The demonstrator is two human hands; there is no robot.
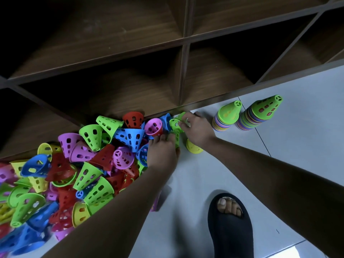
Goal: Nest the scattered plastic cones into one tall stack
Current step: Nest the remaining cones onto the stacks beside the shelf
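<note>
A big heap of perforated plastic cones point(89, 164) in green, blue, red, pink and yellow covers the floor at the left. Two nested stacks stand at the right, a shorter stack point(226, 116) and a taller stack point(260, 114), both topped green. Between heap and stacks, my left hand point(162, 151) and my right hand point(197, 127) both grip a green cone point(175, 125). My right fingers pinch its upper rim; my left fingers curl round its lower part. A yellow cone point(193, 148) lies on the floor under my right wrist.
A dark wooden shelf unit point(184, 75) with open compartments runs along the back, its base right behind the cones. Pale floor tiles point(297, 146) spread to the right. My foot in a black slipper point(230, 220) stands at the bottom centre.
</note>
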